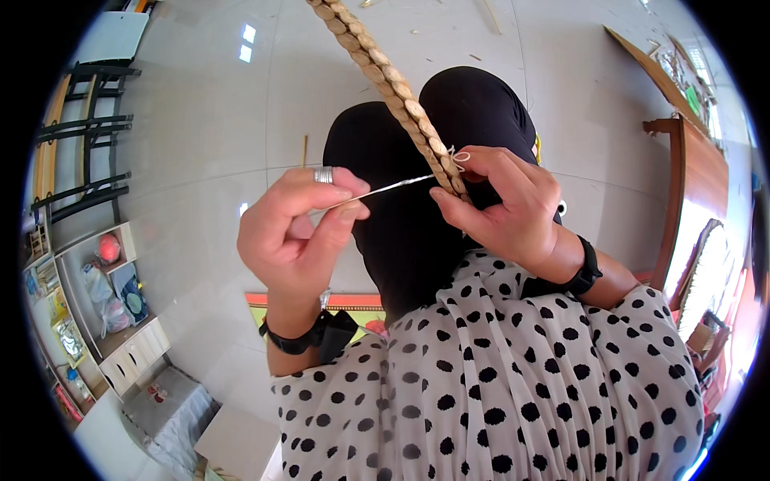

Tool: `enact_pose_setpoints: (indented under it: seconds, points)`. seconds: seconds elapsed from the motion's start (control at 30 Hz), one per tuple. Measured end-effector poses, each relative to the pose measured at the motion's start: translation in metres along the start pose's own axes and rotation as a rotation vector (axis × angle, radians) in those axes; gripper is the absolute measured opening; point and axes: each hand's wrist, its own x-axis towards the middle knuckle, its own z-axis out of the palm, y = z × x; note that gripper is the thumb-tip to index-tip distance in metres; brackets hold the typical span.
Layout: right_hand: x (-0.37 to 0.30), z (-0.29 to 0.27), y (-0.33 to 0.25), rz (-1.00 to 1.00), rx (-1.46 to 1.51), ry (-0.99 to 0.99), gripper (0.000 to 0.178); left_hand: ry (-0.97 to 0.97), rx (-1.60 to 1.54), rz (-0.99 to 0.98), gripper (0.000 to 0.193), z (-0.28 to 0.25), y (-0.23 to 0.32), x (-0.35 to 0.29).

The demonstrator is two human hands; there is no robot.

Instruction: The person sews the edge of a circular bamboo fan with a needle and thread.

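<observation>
A tan braided strip, seemingly of straw or a similar plant fibre, runs from the top edge down to my lap. Near its lower end my right hand is closed round it, thumb on one side and fingers on the other. A thin white string passes at the braid and stretches taut to the left. Its other part is pinched between thumb and fingers of my left hand, which wears a silver ring. By the right fingertips a small pale string loop stands out from the braid.
My knees in black trousers are under the work. Shelves with bags and a red ball stand left, below stacked dark-framed chairs or racks. At right is a brown wooden table. Small scraps lie on the tiled floor.
</observation>
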Motion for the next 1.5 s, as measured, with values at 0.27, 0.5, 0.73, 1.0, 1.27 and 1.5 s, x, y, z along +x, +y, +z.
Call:
enact_pose_setpoints:
  seconds: [0.27, 0.5, 0.73, 1.0, 1.27, 1.5]
  points:
    - [-0.005, 0.009, -0.003, -0.031, -0.002, 0.096, 0.03, -0.073, -0.627, -0.008, 0.015, 0.04, -0.012, 0.001]
    - [-0.007, 0.004, -0.006, 0.009, -0.025, 0.073, 0.026, -0.013, 0.071, -0.209, 0.008, -0.027, 0.008, -0.021]
    - [-0.005, 0.007, -0.001, -0.029, 0.001, 0.127, 0.025, -0.351, 0.627, -0.189, 0.022, 0.004, 0.025, -0.01]
    - [-0.007, 0.005, 0.006, -0.061, -0.019, 0.104, 0.028, -0.7, 0.228, -0.474, 0.01, 0.005, 0.027, 0.015]
    - [0.003, -0.005, 0.003, -0.093, -0.072, 0.108, 0.029, -1.003, -0.228, -0.633, 0.015, -0.014, 0.004, 0.051]
    - [0.012, -0.002, 0.014, -0.021, 0.054, 0.094, 0.03, -0.756, 0.298, -0.403, 0.015, -0.004, 0.008, 0.045]
